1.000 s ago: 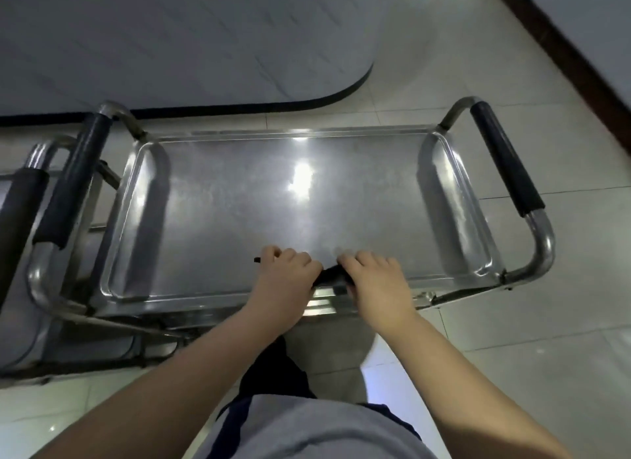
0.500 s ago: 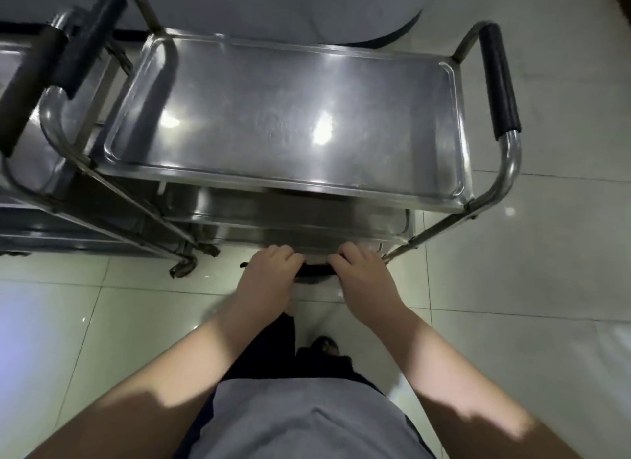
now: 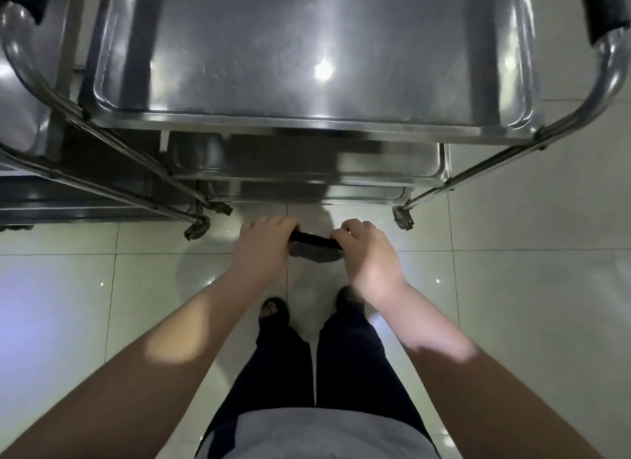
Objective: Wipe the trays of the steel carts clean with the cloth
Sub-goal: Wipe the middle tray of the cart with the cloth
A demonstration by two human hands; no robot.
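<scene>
A steel cart stands right in front of me, its shiny top tray (image 3: 280, 65) filling the upper half of the head view, with lower trays (image 3: 307, 171) showing beneath its near edge. My left hand (image 3: 263, 250) and my right hand (image 3: 368, 253) each grip one end of a dark cloth (image 3: 314, 241), which is stretched taut between them. The cloth hangs over the floor just in front of the cart's near edge, at the height of the lower trays, and touches no tray.
A second steel cart (image 3: 30, 93) stands close against the left side. A black-padded handle (image 3: 604, 11) curves round the first cart's right end. Cart casters (image 3: 198, 228) (image 3: 403, 219) sit on the glossy tiled floor (image 3: 512, 287). My legs and feet are below my hands.
My view has tilted down and closer to the cart. Both hands, still gripping the cloth, have come off the top tray's near edge and dropped to below it, slightly further apart.
</scene>
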